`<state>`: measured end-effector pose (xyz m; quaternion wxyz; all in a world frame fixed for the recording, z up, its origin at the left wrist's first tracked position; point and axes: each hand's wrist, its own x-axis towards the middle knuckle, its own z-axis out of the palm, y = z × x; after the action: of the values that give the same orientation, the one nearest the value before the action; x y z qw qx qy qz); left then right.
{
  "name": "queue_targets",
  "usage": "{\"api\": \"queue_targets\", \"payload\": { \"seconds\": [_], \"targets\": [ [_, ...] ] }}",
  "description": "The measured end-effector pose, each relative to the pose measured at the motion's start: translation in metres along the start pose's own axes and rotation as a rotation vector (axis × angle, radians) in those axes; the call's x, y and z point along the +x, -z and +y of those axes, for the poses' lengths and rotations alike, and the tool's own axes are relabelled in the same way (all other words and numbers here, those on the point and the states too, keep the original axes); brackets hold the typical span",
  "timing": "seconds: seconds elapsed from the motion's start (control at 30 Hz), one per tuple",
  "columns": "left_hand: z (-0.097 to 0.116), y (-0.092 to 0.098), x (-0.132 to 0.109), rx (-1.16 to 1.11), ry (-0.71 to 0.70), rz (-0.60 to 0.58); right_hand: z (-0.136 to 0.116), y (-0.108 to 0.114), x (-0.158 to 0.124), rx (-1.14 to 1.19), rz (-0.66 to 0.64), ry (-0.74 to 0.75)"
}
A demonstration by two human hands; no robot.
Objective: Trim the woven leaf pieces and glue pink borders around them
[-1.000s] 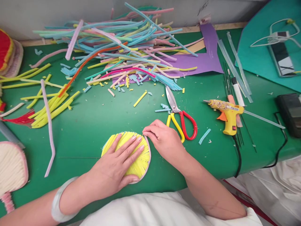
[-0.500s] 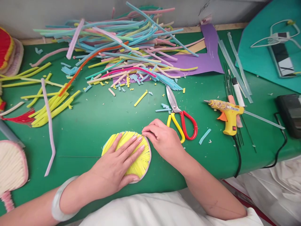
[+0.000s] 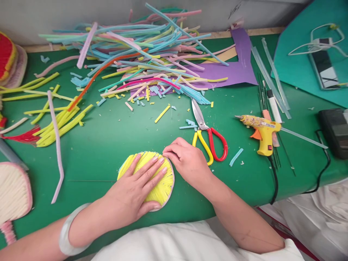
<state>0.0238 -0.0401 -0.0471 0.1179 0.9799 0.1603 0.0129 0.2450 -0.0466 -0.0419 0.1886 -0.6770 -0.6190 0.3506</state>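
A round yellow disc (image 3: 160,186) with a pale pinkish rim lies on the green table near its front edge. Spread flat over the disc's left and middle is my left hand (image 3: 133,192), fingers apart. My right hand (image 3: 185,159) pinches at the disc's upper right rim; what its fingertips hold is too small to make out, though the pale rim strip runs up to them. A thin wire (image 3: 92,180) sticks out to the left of the disc. Scissors (image 3: 202,125) with red and yellow handles lie just beyond my right hand.
Colourful fuzzy strips (image 3: 130,47) are heaped at the back, by purple sheet (image 3: 228,72). A yellow glue gun (image 3: 263,132) with a cord lies right, near clear glue sticks (image 3: 269,78). Yellow strips (image 3: 61,123) and a cream fan-like piece (image 3: 13,192) are at left.
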Motion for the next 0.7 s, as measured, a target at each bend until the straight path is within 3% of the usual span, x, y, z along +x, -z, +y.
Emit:
{"api": "queue_targets", "payload": {
  "seconds": [0.7],
  "targets": [
    [0.0007, 0.0007, 0.0003, -0.078, 0.006, -0.024, 0.0000, 0.0016, 0.0003, 0.029, -0.008, 0.002]
  ]
}}
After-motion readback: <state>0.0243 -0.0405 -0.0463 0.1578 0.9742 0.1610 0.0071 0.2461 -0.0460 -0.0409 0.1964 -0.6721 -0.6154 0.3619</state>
